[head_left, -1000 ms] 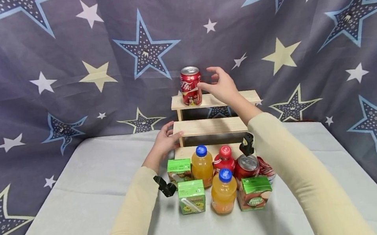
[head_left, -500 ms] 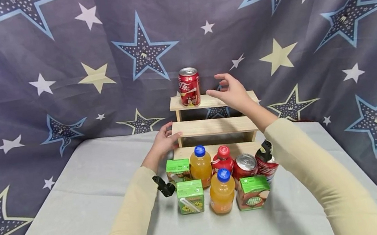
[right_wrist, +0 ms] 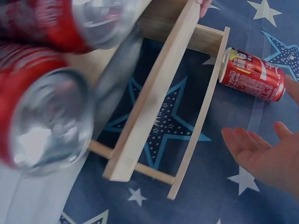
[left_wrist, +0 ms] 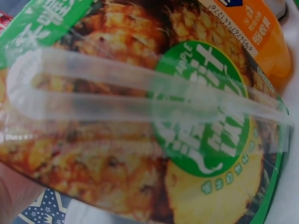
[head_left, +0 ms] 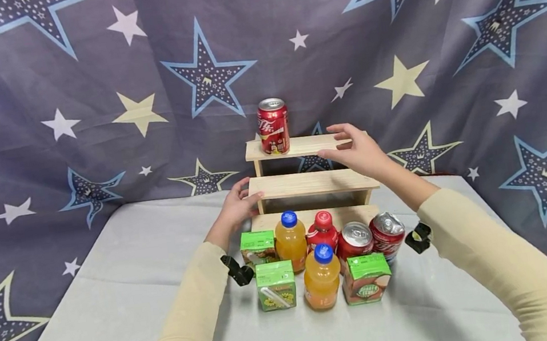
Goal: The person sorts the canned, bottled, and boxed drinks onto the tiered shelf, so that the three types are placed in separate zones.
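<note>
A red cola can (head_left: pixel 274 127) stands upright at the left end of the top tier of a three-tier wooden shelf (head_left: pixel 311 183). My left hand (head_left: pixel 238 205) holds the shelf's left side at the middle tier, thumb on the front edge. To the right of the can, apart from it, my right hand (head_left: pixel 356 154) is in front of the top tier's right part with spread fingers and nothing in them. In the right wrist view the same can (right_wrist: pixel 252 74) lies beyond those fingertips. A pineapple juice carton (left_wrist: pixel 117 140) fills most of the left wrist view.
Before the shelf stand orange juice bottles (head_left: pixel 321 279), a red-capped bottle (head_left: pixel 323 233), two more cans (head_left: pixel 387 230) and green-topped juice cartons (head_left: pixel 276 288). A white cloth covers the table (head_left: pixel 115 306). A star-patterned curtain (head_left: pixel 84 74) hangs behind.
My right hand has moved away from the can, rightward and down. The can stays on the top tier. My left hand keeps its place on the shelf.
</note>
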A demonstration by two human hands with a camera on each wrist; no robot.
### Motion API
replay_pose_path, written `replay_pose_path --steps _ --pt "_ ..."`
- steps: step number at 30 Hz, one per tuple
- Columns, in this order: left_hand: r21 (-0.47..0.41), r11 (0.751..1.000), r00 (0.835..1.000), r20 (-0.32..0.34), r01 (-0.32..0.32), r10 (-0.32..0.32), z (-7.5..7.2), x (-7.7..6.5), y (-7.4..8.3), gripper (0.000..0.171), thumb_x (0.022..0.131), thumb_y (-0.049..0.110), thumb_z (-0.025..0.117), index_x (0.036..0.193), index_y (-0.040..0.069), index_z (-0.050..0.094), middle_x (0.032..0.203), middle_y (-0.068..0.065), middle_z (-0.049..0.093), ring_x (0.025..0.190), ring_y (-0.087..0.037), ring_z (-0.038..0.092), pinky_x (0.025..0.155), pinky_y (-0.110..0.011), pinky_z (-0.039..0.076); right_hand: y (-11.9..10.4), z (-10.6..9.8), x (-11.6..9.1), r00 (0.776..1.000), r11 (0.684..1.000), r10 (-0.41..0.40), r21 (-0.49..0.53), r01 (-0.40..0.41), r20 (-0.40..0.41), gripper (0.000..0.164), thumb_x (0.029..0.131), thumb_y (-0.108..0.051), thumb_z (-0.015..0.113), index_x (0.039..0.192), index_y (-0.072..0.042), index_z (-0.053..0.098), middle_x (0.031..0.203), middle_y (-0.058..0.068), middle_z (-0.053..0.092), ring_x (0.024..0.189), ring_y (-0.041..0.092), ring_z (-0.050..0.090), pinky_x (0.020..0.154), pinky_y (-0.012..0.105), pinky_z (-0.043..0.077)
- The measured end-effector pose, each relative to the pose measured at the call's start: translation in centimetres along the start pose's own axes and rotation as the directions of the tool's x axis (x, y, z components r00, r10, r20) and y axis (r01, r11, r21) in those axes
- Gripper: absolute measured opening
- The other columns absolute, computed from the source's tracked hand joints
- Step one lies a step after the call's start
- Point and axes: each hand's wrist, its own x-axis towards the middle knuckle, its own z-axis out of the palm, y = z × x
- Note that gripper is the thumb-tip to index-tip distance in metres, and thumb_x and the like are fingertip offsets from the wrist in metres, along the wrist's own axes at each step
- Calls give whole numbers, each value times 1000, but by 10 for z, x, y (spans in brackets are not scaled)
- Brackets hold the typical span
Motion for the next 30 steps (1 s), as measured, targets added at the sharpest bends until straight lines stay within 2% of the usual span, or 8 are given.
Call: replay_pose_path --steps 12,21,27,30 --pt "-2 1000 1000 12 -10 10 0 0 0 67 93 14 58 148 17 22 143 -19 39 124 -38 47 98 -52 46 53 -13 -50 994 997 3 -73 5 109 70 83 -46 67 139 -12 40 137 17 46 124 35 47 101 52 42" --pt "-1 1000 1000 17 -11 11 0 -2 -1 67 93 13 57 149 16 20 144 -20 37 125 -39 45 99 -53 45 96 -23 -92 990 999 -28 -20 31 140 63 86 -30 68 137 -4 41 133 23 50 121 39 49 98 53 44" --pt "1 1000 1000 13 -5 5 0 0 -1 68 93 13 58 149 16 20 143 -20 38 125 -38 46 98 -53 46 116 -27 -108 987 998 -43 -29 48 153 59 85 -26 69 134 -2 45 129 23 53 117 40 53 93 50 48" --pt "4 1000 1000 12 -10 10 0 -1 -1 68 93 14 58 149 16 21 143 -20 38 125 -38 46 98 -53 46 123 -26 -113 986 998 -55 -19 58 154 57 83 -23 71 131 -3 47 127 23 56 113 38 55 90 44 51"
